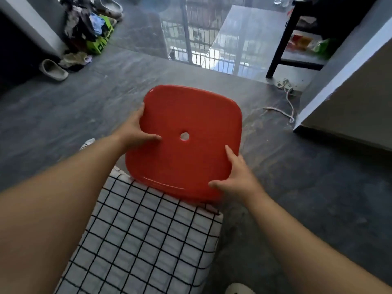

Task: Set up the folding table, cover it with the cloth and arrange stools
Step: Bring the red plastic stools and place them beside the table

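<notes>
Left hand clamped on the left edge of the red, rounded-square plastic stool seat: thumb flat on top, tip pointing at the small round hole in the middle, remaining fingers wrapped round the rim. Opposite, right hand gripping the near right corner: index finger stretched along the top, thumb pressed on the near rim, other fingers tucked under and out of sight. Seat thus held between both hands, top face up, legs hidden beneath.

Near edge of the seat overlapping the far end of the white cloth with a black grid pattern, spread over a surface just below the forearms; touching or not, cannot tell.

All around, dark grey stone-look floor. Well off at far left, a beige slipper and a heap of clothes over a green box. At far right, a white cord trailing on the floor near a black-framed shelf.
</notes>
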